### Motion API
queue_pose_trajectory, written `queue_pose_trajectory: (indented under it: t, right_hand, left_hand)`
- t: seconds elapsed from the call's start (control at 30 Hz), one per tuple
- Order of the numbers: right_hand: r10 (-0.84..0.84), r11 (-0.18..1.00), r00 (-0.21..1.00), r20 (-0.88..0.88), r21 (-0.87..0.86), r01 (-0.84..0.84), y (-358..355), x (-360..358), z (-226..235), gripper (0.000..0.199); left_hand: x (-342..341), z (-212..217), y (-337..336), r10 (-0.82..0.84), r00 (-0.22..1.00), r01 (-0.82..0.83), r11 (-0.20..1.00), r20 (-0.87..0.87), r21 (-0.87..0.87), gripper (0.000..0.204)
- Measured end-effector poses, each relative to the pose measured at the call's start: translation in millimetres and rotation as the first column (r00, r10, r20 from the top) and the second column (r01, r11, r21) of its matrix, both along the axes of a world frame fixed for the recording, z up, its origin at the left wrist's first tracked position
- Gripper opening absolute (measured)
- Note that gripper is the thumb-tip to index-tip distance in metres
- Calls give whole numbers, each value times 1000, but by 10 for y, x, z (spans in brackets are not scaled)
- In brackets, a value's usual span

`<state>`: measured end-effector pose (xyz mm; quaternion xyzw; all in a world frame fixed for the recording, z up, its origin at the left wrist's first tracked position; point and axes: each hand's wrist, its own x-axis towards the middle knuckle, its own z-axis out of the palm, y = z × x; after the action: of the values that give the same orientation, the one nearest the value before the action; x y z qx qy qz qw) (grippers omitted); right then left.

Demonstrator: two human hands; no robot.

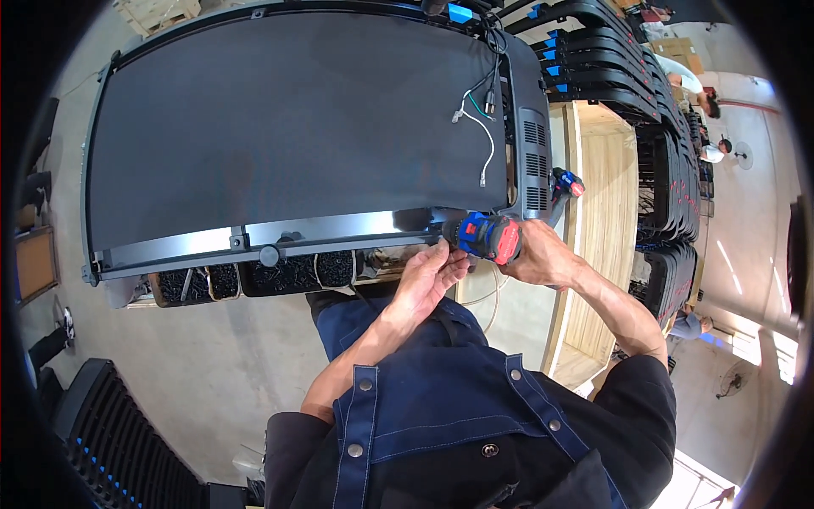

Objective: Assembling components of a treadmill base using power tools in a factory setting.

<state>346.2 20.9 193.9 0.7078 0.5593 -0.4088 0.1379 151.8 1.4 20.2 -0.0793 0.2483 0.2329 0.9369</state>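
Observation:
A long treadmill with a black belt (297, 119) lies across the bench in front of me. My right hand (543, 254) grips a blue, black and red cordless drill (485, 237), its chuck pointing left at the near side rail (331, 227), close to the right end. Just below the chuck, my left hand (431, 276) pinches its fingertips together at the rail's underside. Whatever sits between those fingers is too small to make out. Loose white and green wires (487, 140) with metal terminals rest on the belt's right end, beside the vented black hood (534, 161).
Bins of dark screws (284, 273) stand below the rail. A second drill (566, 183) sits right of the hood, by a wooden crate (602, 170). Stacked black frames (670, 187) rise at the right; more black parts (119, 433) stand lower left. Other people (716, 151) are far right.

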Motion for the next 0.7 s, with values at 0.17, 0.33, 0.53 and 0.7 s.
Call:
queue_pose_trajectory:
  t: [0.17, 0.33, 0.53, 0.7]
  right_hand:
    - [94, 992, 994, 53, 81, -98, 116, -80, 20, 34]
    - [155, 988, 979, 132, -34, -151, 236, -141, 0, 42]
    - [183, 980, 983, 32, 80, -185, 254, -132, 114, 48]
    - [145, 972, 989, -18, 191, -139, 37, -27, 444, 55]
  left_hand:
    - [-71, 28, 63, -104, 994, 106, 991, -24, 80, 39]
    - [-117, -51, 25, -152, 986, 157, 985, -73, 73, 35]
    - [-304, -8, 71, -208, 956, 264, 918, -209, 297, 38]
    - [-638, 185, 189, 203, 718, 530, 459, -665, 713, 22]
